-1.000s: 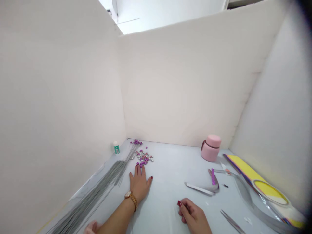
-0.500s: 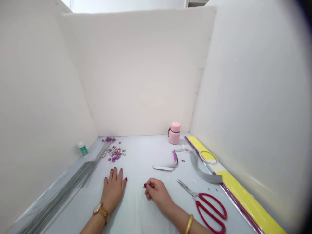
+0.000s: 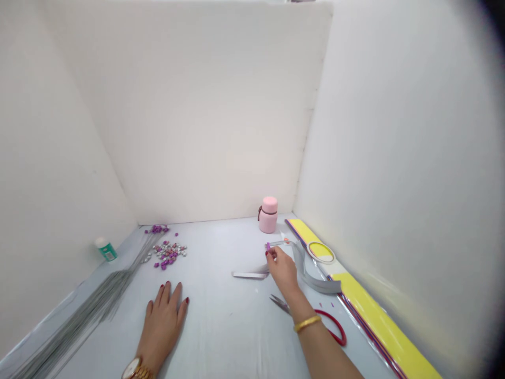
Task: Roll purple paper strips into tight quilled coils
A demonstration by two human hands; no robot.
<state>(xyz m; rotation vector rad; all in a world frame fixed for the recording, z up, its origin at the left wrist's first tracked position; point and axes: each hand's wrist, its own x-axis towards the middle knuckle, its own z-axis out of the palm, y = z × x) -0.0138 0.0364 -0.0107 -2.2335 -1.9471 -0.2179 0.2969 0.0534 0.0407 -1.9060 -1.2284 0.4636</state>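
Note:
My left hand (image 3: 162, 316) lies flat on the white table, fingers spread, holding nothing. My right hand (image 3: 282, 271) is over the curled grey ribbon piece (image 3: 250, 275), its thumb and fingertips pinched at a small shiny purple strip (image 3: 268, 246). Only the strip's upper end shows; the fingers cover the rest. Red-handled scissors (image 3: 281, 303) lie beneath my right forearm, which hides their middle. To the right of this hand a wide grey ribbon (image 3: 321, 285) curves across the table.
Several purple and silver beads (image 3: 168, 254) and a bundle of thin grey wires (image 3: 90, 300) lie left. A green-labelled bottle (image 3: 106, 249) is by the left wall. A pink flask (image 3: 269, 217) stands at the back. Right are yellow sheets (image 3: 379, 316) and a tape roll (image 3: 320, 252).
My right hand has moved forward and right, from the table's middle to the purple strip. My left hand stays flat. The view has turned slightly to the right.

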